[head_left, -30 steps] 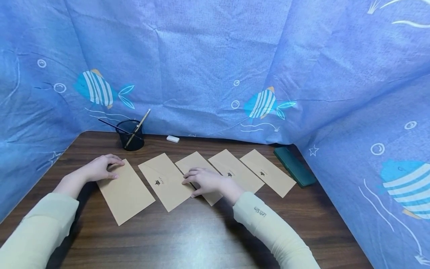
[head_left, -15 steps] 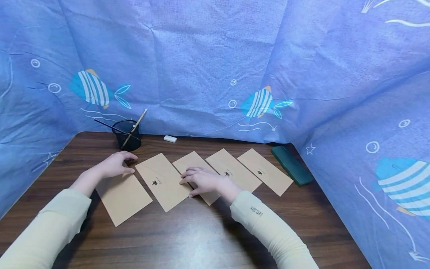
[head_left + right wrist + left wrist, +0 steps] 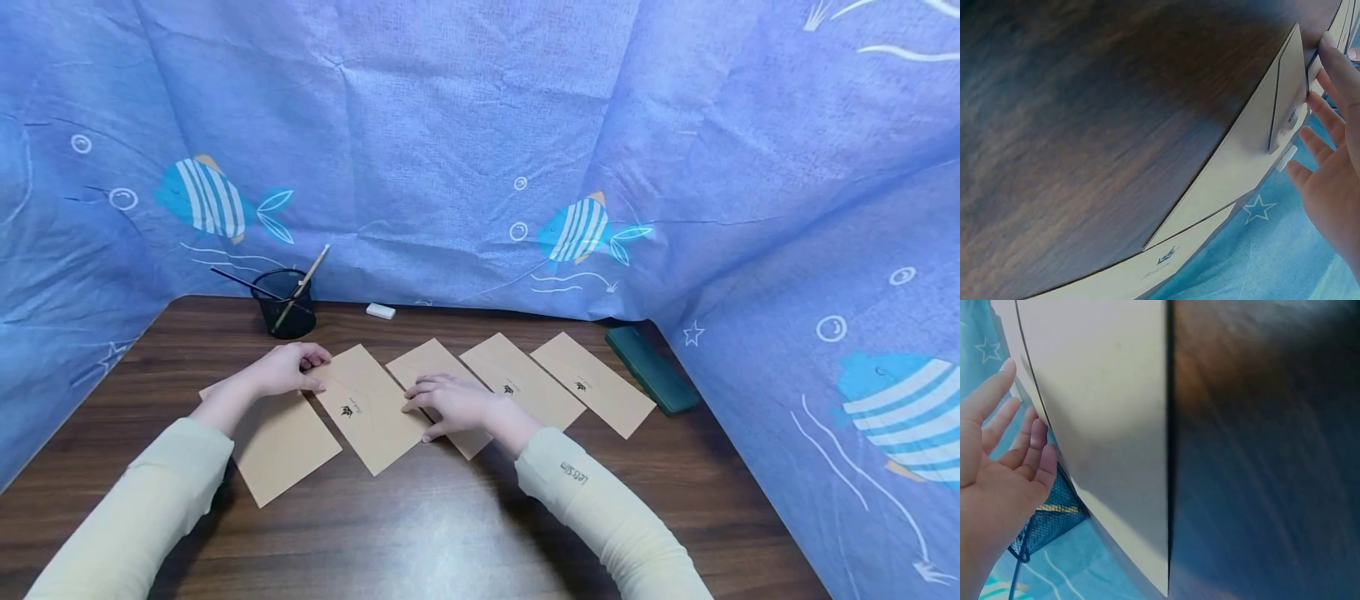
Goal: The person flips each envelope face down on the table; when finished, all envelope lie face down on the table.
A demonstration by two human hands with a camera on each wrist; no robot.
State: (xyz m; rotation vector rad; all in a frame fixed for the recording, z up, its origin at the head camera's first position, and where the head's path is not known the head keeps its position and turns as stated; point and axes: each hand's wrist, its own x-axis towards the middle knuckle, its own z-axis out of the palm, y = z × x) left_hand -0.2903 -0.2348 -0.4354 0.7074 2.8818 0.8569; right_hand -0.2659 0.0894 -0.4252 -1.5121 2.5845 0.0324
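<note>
We are looking at a printed kraft envelope lying flat between the two hands, its far left corner at the left fingertips and its right edge beside the right ones. Our left hand is hovering at that corner, its fingers spreading loosely, thumb apart; we aren't managing to tell whether they're touching paper. Our right hand is bending over the opposite edge, fingers separated and clamping nothing that we can see. Under the right palm a third envelope is lying partly hidden, while beneath the left wrist a plain-faced envelope is showing.

We are judging the printed one light, thin and fairly stiff, likely to be sliding on the glossy table and creasing if squeezed. We'd be favouring its long edges: pinching softly just ahead of each thumb, keeping fingertips off the flap, which could be lifting.
</note>
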